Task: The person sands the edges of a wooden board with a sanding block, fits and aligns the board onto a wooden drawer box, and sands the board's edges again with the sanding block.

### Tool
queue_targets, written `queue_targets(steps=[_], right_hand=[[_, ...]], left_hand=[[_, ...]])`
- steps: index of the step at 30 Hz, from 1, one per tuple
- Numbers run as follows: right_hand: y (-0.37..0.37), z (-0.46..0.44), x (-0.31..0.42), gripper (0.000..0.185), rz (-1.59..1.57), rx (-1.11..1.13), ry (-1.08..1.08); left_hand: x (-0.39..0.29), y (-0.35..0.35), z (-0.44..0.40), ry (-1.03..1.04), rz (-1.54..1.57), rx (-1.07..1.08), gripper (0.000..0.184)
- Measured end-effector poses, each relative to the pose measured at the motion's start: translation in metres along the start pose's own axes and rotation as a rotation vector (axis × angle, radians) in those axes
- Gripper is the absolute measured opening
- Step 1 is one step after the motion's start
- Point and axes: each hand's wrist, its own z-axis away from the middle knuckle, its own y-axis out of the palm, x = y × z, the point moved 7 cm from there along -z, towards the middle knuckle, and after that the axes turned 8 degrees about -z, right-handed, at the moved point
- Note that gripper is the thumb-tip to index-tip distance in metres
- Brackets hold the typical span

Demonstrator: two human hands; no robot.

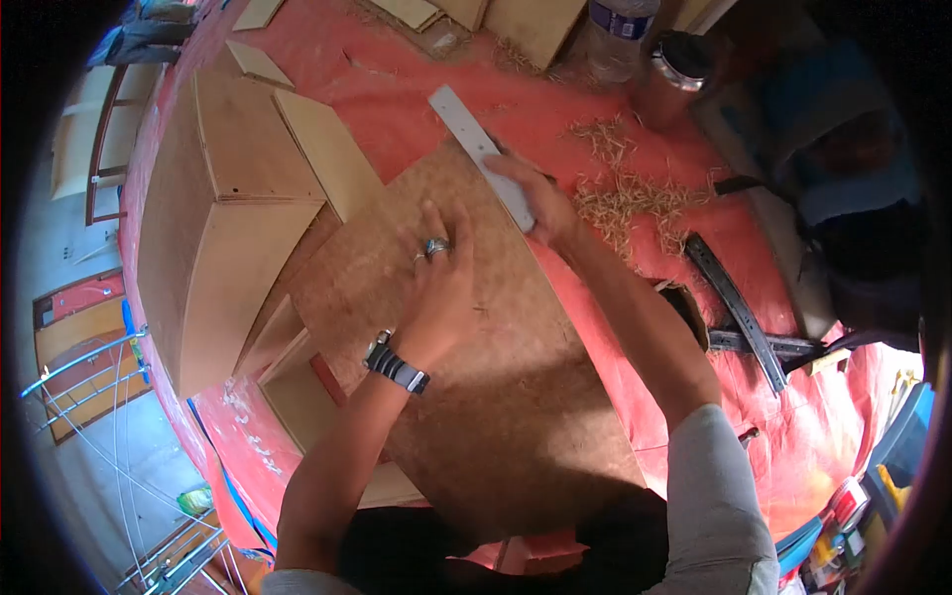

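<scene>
A large brown wooden board (476,397) lies flat in front of me, reaching towards my body. My left hand (446,273), with rings and a wrist watch (397,364), is over the middle of this board with its fingers spread; the fingertips are slightly blurred and hold nothing. At the board's far right edge, my right hand (540,198) grips a light-grey flat strip (461,121) with small holes. The strip runs along that edge, its far end pointing up and left. My right fingers partly hide its near end.
A wooden box (253,159) stands at left, with a thin panel (327,154) leaning beside it. Wood shavings (635,203) litter the red cover (397,109). Black drawer slides (734,312) lie at right. A plastic bottle (620,40) and a jar (674,79) stand at the back.
</scene>
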Motion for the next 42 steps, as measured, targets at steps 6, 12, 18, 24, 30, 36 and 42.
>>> queue_targets(steps=[6, 12, 18, 24, 30, 36, 42], right_hand=[[0.008, 0.069, 0.002, 0.074, 0.050, -0.064, -0.036], [-0.015, 0.078, -0.008, 0.085, 0.132, -0.091, -0.063], [-0.031, -0.054, 0.022, 0.061, 0.246, -0.209, -0.038], [-0.062, 0.028, 0.037, 0.060, 0.175, -0.211, -0.065], [-0.027, 0.131, -0.022, 0.064, -0.047, -0.250, 0.115], [-0.024, 0.053, -0.031, 0.072, -0.127, -0.040, 0.109], [0.006, -0.051, -0.001, 0.065, -0.127, 0.011, 0.130]], left_hand=[[0.006, 0.009, -0.002, 0.102, 0.116, -0.111, 0.152], [0.003, 0.008, -0.003, 0.068, 0.019, -0.065, 0.152], [0.007, 0.010, -0.003, 0.068, 0.104, -0.044, 0.163], [0.006, 0.006, -0.002, 0.035, 0.084, -0.024, 0.161], [0.009, 0.009, -0.003, 0.120, 0.167, -0.148, 0.155], [0.008, 0.010, -0.004, 0.076, 0.031, -0.082, 0.160], [0.008, 0.007, -0.006, 0.013, 0.023, -0.027, 0.163]])
